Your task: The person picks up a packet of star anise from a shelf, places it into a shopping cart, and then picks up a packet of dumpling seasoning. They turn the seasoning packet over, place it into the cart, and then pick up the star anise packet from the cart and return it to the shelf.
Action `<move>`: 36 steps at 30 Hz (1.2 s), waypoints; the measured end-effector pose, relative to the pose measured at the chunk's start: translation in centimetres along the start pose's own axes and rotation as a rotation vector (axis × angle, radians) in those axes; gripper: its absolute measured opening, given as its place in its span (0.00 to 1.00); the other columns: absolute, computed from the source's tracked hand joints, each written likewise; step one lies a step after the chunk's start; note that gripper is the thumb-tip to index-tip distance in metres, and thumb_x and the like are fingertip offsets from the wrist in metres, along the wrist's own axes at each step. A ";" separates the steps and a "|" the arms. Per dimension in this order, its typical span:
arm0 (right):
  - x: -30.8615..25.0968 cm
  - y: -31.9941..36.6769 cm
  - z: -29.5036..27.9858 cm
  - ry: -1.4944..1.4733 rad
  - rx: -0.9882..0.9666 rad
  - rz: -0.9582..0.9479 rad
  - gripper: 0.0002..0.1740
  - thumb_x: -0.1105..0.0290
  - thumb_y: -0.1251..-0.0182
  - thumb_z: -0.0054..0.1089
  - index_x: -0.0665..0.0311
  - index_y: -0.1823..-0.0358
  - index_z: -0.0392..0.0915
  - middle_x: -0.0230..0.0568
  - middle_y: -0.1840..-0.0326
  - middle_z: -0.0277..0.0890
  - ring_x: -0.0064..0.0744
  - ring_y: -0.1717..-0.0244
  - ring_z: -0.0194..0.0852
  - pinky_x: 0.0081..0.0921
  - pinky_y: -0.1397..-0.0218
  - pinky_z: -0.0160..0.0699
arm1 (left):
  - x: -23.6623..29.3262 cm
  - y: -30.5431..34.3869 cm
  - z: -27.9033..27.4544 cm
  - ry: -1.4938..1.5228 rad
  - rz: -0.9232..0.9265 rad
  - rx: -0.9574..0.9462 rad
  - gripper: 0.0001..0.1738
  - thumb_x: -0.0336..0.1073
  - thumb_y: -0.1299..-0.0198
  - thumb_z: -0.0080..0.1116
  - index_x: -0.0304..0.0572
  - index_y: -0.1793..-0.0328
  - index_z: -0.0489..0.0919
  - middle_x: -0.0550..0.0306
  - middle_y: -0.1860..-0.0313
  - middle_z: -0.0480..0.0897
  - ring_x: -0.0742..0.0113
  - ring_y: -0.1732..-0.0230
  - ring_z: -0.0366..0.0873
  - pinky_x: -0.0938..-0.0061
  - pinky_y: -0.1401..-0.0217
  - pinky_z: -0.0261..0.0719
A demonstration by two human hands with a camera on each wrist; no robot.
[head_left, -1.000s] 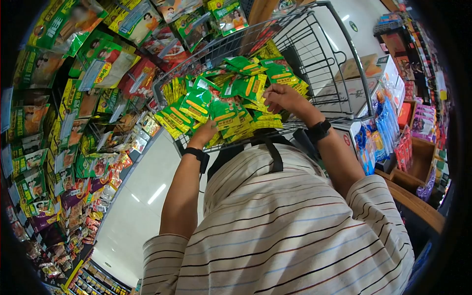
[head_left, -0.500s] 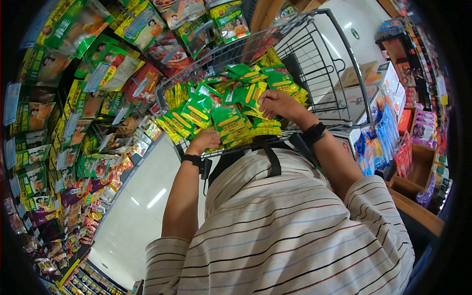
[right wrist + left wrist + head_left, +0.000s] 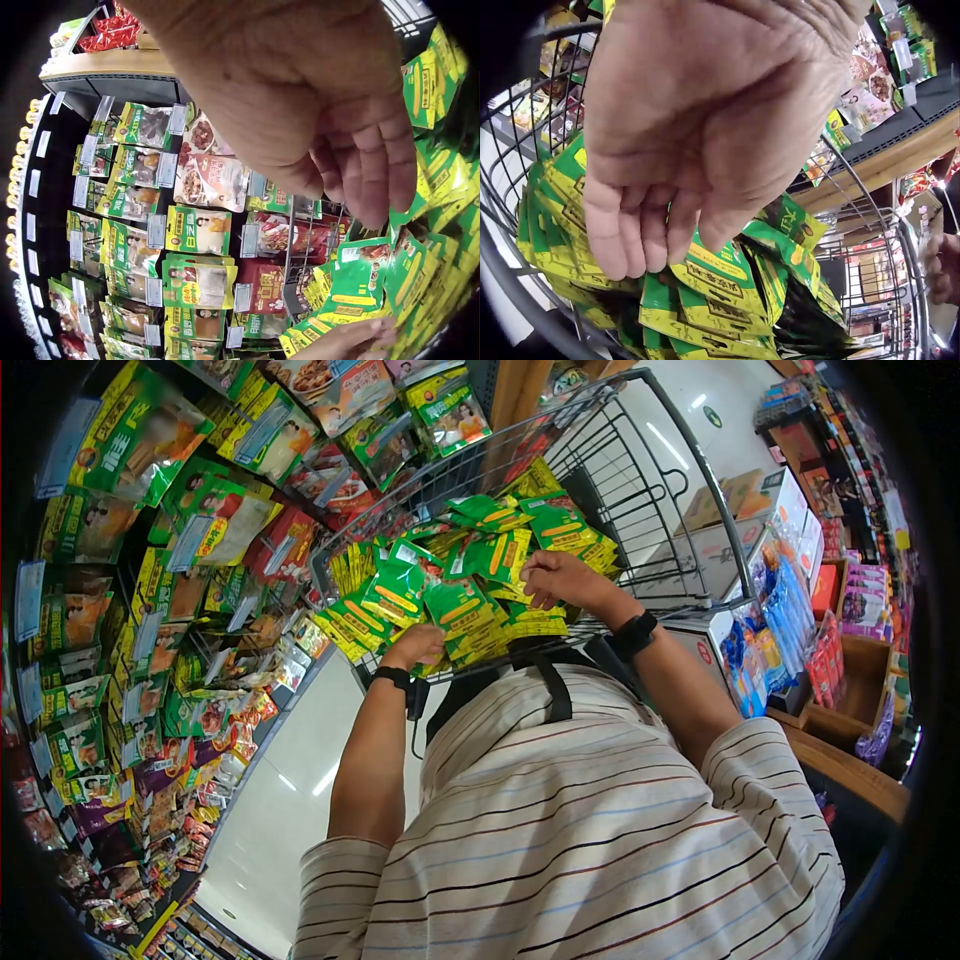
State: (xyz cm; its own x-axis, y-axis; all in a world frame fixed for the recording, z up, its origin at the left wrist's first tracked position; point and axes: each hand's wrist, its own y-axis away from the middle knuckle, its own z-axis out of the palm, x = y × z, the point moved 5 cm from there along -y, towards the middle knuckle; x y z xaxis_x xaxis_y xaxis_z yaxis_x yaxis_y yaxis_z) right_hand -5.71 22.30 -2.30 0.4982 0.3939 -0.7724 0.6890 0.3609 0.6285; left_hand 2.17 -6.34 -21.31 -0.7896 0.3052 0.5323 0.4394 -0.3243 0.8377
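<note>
Many green-and-yellow food packets [image 3: 465, 610] fill the near part of a wire shopping cart [image 3: 650, 490], stacked in overlapping rows. At the near left edge of the pile is my left hand [image 3: 413, 648]; its fingers reach down, loosely extended, with the tips right at the packets [image 3: 712, 281] in the left wrist view. My right hand [image 3: 565, 580] hovers over the right side of the pile with relaxed, slightly bent fingers and nothing between them. From the right wrist view, its fingertips [image 3: 386, 214] overlap the packets, and the left hand [image 3: 349, 341] shows below.
A shelf wall on the left carries hanging food bags [image 3: 235, 510] with price tags [image 3: 190, 542], close beside the cart. Cartons [image 3: 740, 525] and blue bags [image 3: 790, 610] stand on the right, near a wooden bin [image 3: 845, 685]. Pale tiled floor [image 3: 300, 760] shows at the left.
My left hand has drawn back slightly toward the near edge of the pile, and its fingers have loosened off the packets. The right hand stays over the pile, shifted a little left.
</note>
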 end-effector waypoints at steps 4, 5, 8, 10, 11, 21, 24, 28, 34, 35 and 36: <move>0.8 -0.2 -0.4 -0.005 0.000 -0.006 0.14 0.62 0.30 0.55 0.65 0.52 0.75 0.37 0.61 0.81 0.28 0.65 0.86 0.24 0.64 0.84 | 0.7 1.2 0.1 0.122 0.071 -0.025 0.19 0.44 0.38 0.63 0.35 0.52 0.80 0.52 0.59 0.82 0.60 0.56 0.82 0.65 0.50 0.85; 1.0 -0.3 -0.4 0.001 -0.008 -0.006 0.14 0.62 0.30 0.56 0.64 0.52 0.75 0.37 0.60 0.81 0.28 0.65 0.86 0.24 0.64 0.84 | 0.8 1.4 0.2 0.134 0.061 -0.008 0.22 0.44 0.37 0.63 0.29 0.49 0.80 0.45 0.54 0.83 0.57 0.54 0.84 0.66 0.47 0.85; 0.7 -0.3 0.2 0.099 -0.043 -0.039 0.19 0.64 0.34 0.57 0.65 0.45 0.73 0.41 0.52 0.80 0.34 0.56 0.84 0.27 0.57 0.84 | 3.4 4.5 1.5 0.250 0.143 -0.042 0.24 0.42 0.35 0.62 0.26 0.44 0.79 0.43 0.52 0.83 0.55 0.52 0.84 0.64 0.45 0.85; -0.1 -0.5 0.6 0.344 -0.030 -0.201 0.25 0.67 0.37 0.59 0.64 0.38 0.70 0.45 0.45 0.76 0.40 0.48 0.81 0.30 0.50 0.83 | 5.3 6.3 1.6 0.336 0.200 -0.036 0.22 0.38 0.33 0.60 0.24 0.42 0.78 0.42 0.51 0.83 0.54 0.51 0.84 0.63 0.45 0.85; -0.2 -0.9 1.1 0.541 0.000 -0.345 0.28 0.69 0.38 0.60 0.63 0.35 0.68 0.48 0.41 0.74 0.42 0.44 0.79 0.31 0.46 0.81 | 6.5 7.8 1.7 0.366 0.221 -0.028 0.21 0.37 0.32 0.60 0.24 0.42 0.78 0.42 0.51 0.83 0.54 0.50 0.84 0.63 0.45 0.85; -1.2 -3.2 7.9 0.646 -0.372 -0.441 0.44 0.67 0.45 0.63 0.57 0.23 0.59 0.56 0.28 0.63 0.53 0.27 0.61 0.37 0.25 0.62 | 13.5 17.2 2.3 0.595 0.441 -0.002 0.16 0.33 0.30 0.55 0.25 0.43 0.78 0.44 0.54 0.85 0.57 0.54 0.86 0.62 0.45 0.86; -2.5 -2.6 7.5 0.514 -0.423 -0.454 0.45 0.69 0.45 0.63 0.56 0.23 0.58 0.57 0.26 0.62 0.53 0.26 0.60 0.37 0.24 0.61 | 14.8 18.8 1.6 0.700 0.548 0.026 0.16 0.32 0.29 0.55 0.25 0.42 0.77 0.45 0.54 0.85 0.57 0.53 0.85 0.60 0.43 0.86; -5.9 -0.2 6.8 0.338 -0.403 -0.566 0.47 0.69 0.44 0.66 0.55 0.21 0.55 0.53 0.23 0.59 0.45 0.23 0.57 0.36 0.24 0.60 | 17.0 21.4 0.6 0.783 0.716 0.037 0.16 0.32 0.29 0.54 0.25 0.42 0.77 0.44 0.51 0.84 0.55 0.50 0.85 0.59 0.42 0.85; -10.2 -0.2 6.1 -0.165 -0.194 -0.441 0.23 0.54 0.26 0.58 0.64 0.42 0.79 0.33 0.55 0.83 0.22 0.60 0.80 0.23 0.62 0.84 | 19.8 24.8 -1.3 0.599 0.904 0.265 0.21 0.38 0.27 0.52 0.30 0.36 0.74 0.45 0.47 0.82 0.59 0.47 0.82 0.64 0.45 0.85; -11.3 0.6 5.7 -0.181 -0.206 -0.393 0.22 0.54 0.27 0.59 0.65 0.43 0.79 0.34 0.55 0.82 0.22 0.60 0.80 0.23 0.62 0.84 | 20.0 25.6 -2.0 0.502 0.903 0.430 0.22 0.40 0.27 0.52 0.30 0.35 0.73 0.46 0.45 0.82 0.60 0.46 0.81 0.66 0.45 0.84; -12.0 1.0 5.3 -0.195 -0.217 -0.347 0.22 0.54 0.27 0.60 0.65 0.45 0.80 0.34 0.55 0.82 0.22 0.61 0.80 0.23 0.62 0.84 | 20.1 26.4 -2.8 0.402 0.899 0.593 0.23 0.41 0.27 0.52 0.31 0.34 0.73 0.46 0.44 0.81 0.62 0.45 0.80 0.68 0.46 0.83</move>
State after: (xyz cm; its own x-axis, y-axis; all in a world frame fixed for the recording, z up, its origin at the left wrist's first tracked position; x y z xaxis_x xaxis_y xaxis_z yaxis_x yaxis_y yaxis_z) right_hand -8.19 13.43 7.07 0.3615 0.0595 -0.9305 0.7168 0.6205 0.3182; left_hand -3.36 -11.24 11.15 -0.1209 -0.1653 0.9788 0.9616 0.2253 0.1568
